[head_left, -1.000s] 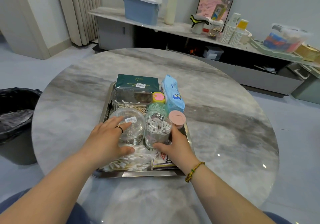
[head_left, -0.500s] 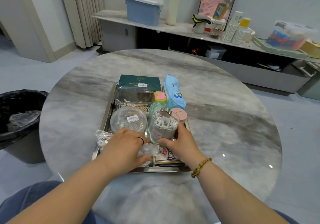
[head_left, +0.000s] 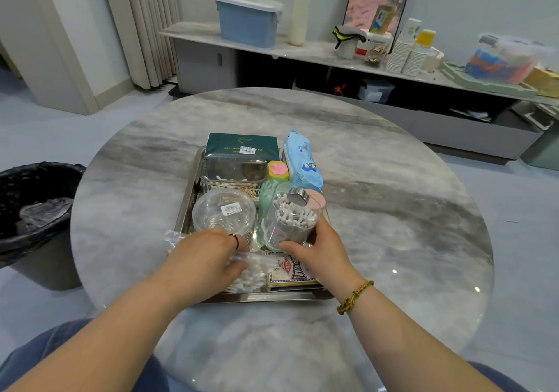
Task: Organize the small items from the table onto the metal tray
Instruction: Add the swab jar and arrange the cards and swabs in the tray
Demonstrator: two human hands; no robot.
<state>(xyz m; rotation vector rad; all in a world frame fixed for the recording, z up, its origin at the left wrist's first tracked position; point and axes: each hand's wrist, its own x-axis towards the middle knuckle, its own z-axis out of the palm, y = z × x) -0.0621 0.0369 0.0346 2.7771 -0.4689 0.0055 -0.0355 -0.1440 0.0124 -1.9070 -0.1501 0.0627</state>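
Observation:
The metal tray (head_left: 193, 192) lies on the round marble table (head_left: 393, 210), packed with small items. My right hand (head_left: 314, 252) grips a clear jar of cotton swabs (head_left: 290, 225), tilted toward me, with a silver knob on its lid. My left hand (head_left: 205, 255) presses down on a plastic bag of cotton swabs (head_left: 248, 279) at the tray's near left. A round clear tub (head_left: 223, 210), a playing card box (head_left: 290, 270), a green tissue box (head_left: 242, 143), a clear swab case (head_left: 233, 170), blue wipes (head_left: 302, 158) and a pink lid (head_left: 317, 201) also fill the tray.
A black lined bin (head_left: 30, 210) stands on the floor to the left. A long shelf (head_left: 317, 52) behind the table carries a blue container (head_left: 246, 21), stacked paper cups (head_left: 405, 49) and boxes.
My left hand left the round clear tub and moved down onto the swab bag. My right hand tipped the swab jar toward me.

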